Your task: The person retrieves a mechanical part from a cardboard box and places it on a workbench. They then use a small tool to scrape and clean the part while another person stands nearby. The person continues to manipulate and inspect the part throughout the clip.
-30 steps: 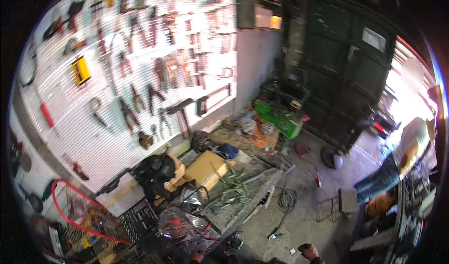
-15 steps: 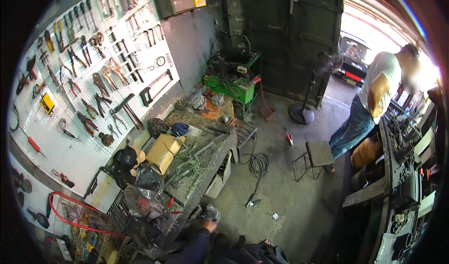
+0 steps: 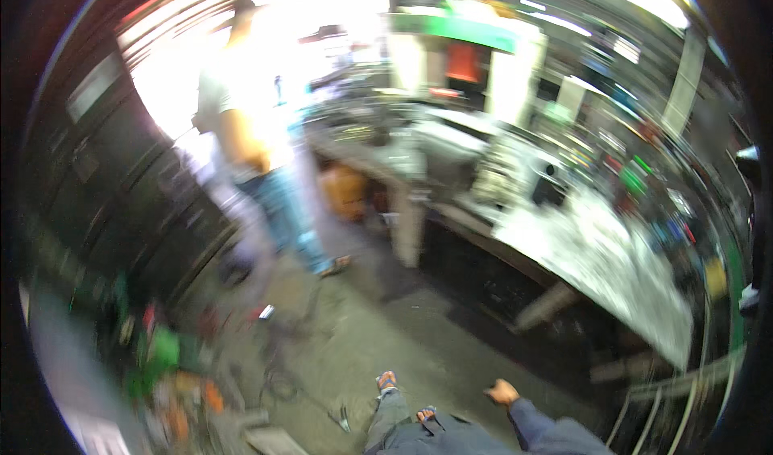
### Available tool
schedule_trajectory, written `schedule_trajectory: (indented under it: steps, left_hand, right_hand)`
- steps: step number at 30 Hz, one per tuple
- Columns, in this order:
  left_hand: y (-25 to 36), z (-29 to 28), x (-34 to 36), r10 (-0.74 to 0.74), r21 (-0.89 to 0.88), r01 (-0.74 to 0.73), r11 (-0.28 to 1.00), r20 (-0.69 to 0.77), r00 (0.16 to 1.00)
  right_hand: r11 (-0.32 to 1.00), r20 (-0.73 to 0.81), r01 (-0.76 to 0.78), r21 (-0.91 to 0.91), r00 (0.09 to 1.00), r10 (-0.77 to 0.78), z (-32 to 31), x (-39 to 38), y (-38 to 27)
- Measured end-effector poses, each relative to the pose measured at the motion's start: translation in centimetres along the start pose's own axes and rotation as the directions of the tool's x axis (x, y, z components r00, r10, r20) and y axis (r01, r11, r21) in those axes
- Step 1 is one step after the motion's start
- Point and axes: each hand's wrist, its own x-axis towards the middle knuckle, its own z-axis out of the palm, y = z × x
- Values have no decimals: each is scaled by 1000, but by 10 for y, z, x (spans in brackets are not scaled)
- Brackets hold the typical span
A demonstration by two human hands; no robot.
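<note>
My right hand (image 3: 503, 391) hangs over the concrete floor at the lower edge, in a dark blue sleeve (image 3: 551, 431). Motion blur smears its fingers, and I make out nothing held in it. It is apart from the long workbench (image 3: 604, 250) on the right, which has a pale, sheet-like top. On that bench stand a small dark object (image 3: 550, 188) and a blurred light-coloured heap (image 3: 495, 173). My left hand is out of view. Below me show my trousers and my feet in sandals (image 3: 387, 381).
A person (image 3: 241, 133) in a white shirt and jeans stands at the far left, by the bright doorway. Pliers-like clamps (image 3: 342, 419) and a coiled cable (image 3: 280, 384) lie on the floor. Green equipment (image 3: 161, 349) is at the lower left. Metal rails (image 3: 676, 399) edge the lower right.
My view has swung far to the right, from the tool wall and cluttered bench to the opposite workbench. The left hand, earlier by a grey, rounded object, has left view; the right forearm has appeared.
</note>
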Motion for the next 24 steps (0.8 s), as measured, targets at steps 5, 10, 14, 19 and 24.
schedule_trajectory:
  steps: [5,10,14,19,24]
  left_hand:
    - [121,-12,111,128,135,-158,978,211,969]
    - [254,-19,199,290,159,-334,929,245,925]
    - [416,-22,240,434,-360,-341,868,218,874]
    - [624,31,140,855,-167,-845,508,221,470]
    - [782,121,-29,964,-235,-937,260,124,236]
  right_hand:
    - [966,-180,-13,259,982,62,-54,-67,-107]
    - [761,-212,-151,631,910,356,-84,-114,-101]
    - [717,-279,-289,634,779,561,-36,-118,-43]
    - [562,-173,-347,751,717,675,58,-98,51]
    - [816,-325,-196,544,847,420,78,-107,136]
